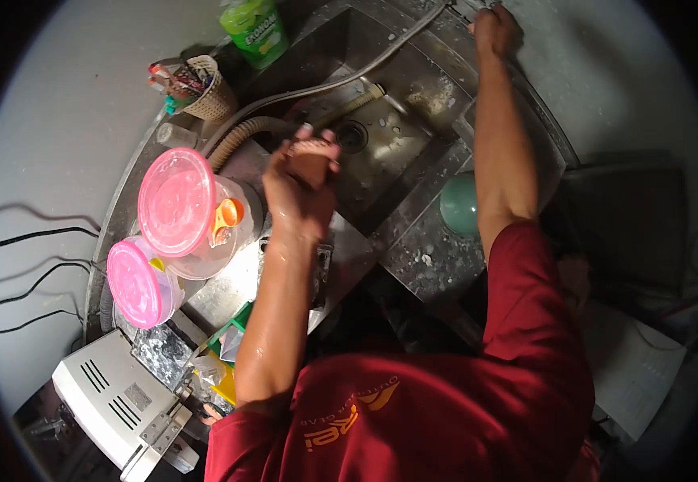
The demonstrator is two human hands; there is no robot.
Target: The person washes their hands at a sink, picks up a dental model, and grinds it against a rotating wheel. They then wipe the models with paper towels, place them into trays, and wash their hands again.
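My left hand is wet and cupped over the near left edge of the metal sink, its fingers bent but apart. Whether anything small lies in the palm is not clear. At the top, my right hand is closed beside a metal fitting at the wall; what its fingers grip is hidden. A pale hose runs from near that fitting across the sink. Inside the basin are a drain and a ribbed tube.
Two pink-lidded tubs stand left of my left forearm. Beyond them are a woven basket of utensils and a green pouch. A green bowl sits by my right forearm. A white machine occupies the lower left.
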